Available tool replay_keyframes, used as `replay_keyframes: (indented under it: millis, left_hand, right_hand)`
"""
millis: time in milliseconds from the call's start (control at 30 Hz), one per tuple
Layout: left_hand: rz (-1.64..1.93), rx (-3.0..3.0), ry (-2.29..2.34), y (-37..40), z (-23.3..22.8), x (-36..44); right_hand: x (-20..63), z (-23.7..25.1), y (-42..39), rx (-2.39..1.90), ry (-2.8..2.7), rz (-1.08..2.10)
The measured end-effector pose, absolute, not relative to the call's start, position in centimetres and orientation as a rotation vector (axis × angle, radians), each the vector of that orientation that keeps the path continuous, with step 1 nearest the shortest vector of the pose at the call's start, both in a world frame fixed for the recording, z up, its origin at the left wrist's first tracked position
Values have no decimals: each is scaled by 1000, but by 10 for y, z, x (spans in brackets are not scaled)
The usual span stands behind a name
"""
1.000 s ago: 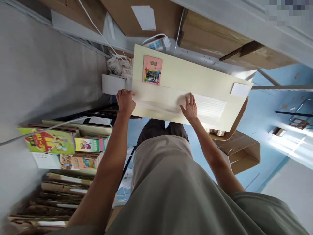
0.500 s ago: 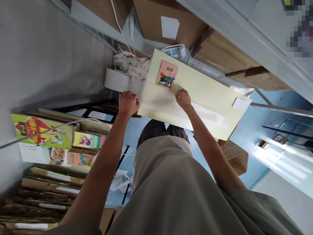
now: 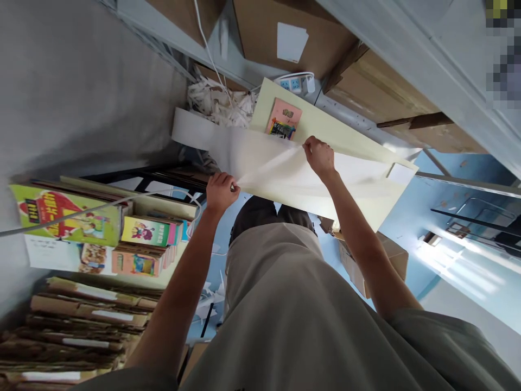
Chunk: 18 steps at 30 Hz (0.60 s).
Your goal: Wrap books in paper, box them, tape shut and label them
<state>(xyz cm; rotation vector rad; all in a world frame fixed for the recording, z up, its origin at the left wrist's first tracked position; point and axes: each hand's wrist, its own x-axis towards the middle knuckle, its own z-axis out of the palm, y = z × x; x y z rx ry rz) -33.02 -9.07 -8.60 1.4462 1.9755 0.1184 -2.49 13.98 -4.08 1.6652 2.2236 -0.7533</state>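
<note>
Here the left hand (image 3: pixel 222 191) was clenched on the near corner of a translucent white paper sheet (image 3: pixel 264 160) and drew it toward the body, off the near edge of the cream tabletop (image 3: pixel 350 149). The right hand (image 3: pixel 321 156) pinched the same sheet at its far edge, fingers closed on the paper, so that the sheet stood taut and partly lifted between the two hands. Judged from this, the sheet had been picked up and freed over its middle; its end beyond the left hand lay draped off the table edge, and its end beyond the right hand lay flat on the tabletop, so lifting was about half complete. A small pink picture card (image 3: pixel 284 119) lay just beyond the sheet, between the hands, touching or nearly touching the sheet edge. A white slip (image 3: pixel 401 174) lay well out past the right hand. Shredded paper (image 3: pixel 217 103) and a power strip (image 3: pixel 299 82) lay beyond both hands. Stacked picture books (image 3: pixel 106 233) stood outward of the left forearm
</note>
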Motion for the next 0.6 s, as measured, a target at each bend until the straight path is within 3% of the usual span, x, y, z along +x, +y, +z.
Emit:
replay_keyframes:
  millis: [233, 433, 600]
  left_hand:
    - [188, 1538, 1964, -49, -74, -308]
    - [329, 1475, 2043, 62, -89, -258]
    - [207, 1360, 2159, 140, -120, -235]
  right_hand:
    - [15, -45, 99, 1832, 2197, -778]
    - [99, -63, 24, 2247, 1821, -531]
    - [125, -81, -30, 2401, 1593, -674]
